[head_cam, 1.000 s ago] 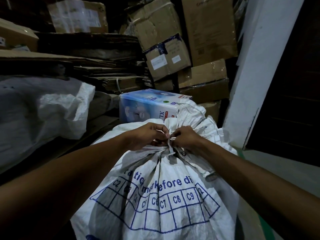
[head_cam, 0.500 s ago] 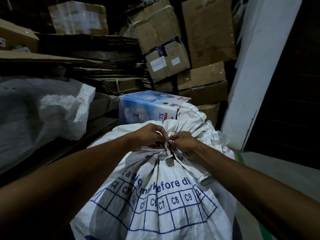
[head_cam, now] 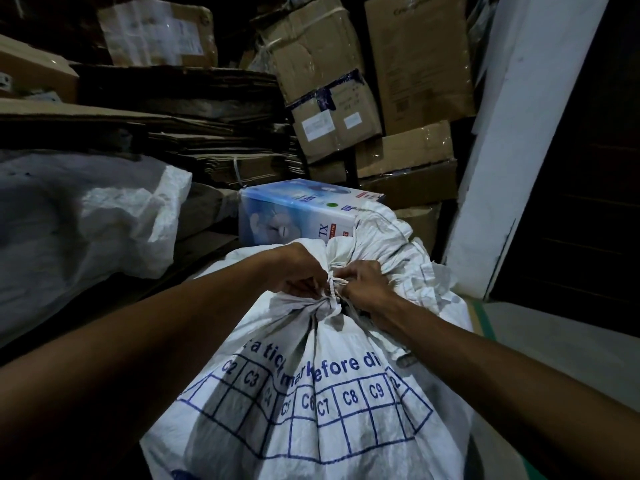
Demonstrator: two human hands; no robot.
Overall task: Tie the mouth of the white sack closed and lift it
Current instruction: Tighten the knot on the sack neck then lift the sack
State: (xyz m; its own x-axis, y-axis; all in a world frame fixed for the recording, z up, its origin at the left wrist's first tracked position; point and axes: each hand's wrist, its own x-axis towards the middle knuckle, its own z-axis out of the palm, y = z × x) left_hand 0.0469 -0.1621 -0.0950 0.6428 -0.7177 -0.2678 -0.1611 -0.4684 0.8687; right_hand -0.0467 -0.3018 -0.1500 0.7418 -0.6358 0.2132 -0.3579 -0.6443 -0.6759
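both forearms reached in from the bottom corners and met at the gathered neck of the sack (head_cam: 311, 393), which filled the lower centre of the head view, upright, blue grid and c2–c9 print facing the camera. left hand (head_cam: 298, 271) was knuckles up, fingers curled, pinching the tie (head_cam: 333, 289) at the left of the knot. right hand (head_cam: 363, 289) was tilted, wrist lower and to the right, fingers curled in on the tie and bunched neck at the right of the knot. the two hands were nearly touching, only the knot between them. the tie wrapped the neck in a white band with a short vertical strand showing between the fingertips. loose mouth fabric (head_cam: 388, 237) flopped up and back behind the right hand. compared with half a second earlier, hands were in about the same grip and same spot on the neck, the neck looked cinched a bit tighter, and the fabric above the knot stood more bunched; compared with a second earlier the hands sat slightly higher in view. sack was not lifted, its bottom was out of frame. behind it lay a blue box (head_cam: 298, 216), just beyond the sack top. second sack (head_cam: 86, 220) slumped at left. flat cardboard (head_cam: 173, 133) was stacked behind, cartons (head_cam: 346, 98) piled at back, white wall (head_cam: 519, 133) at right.
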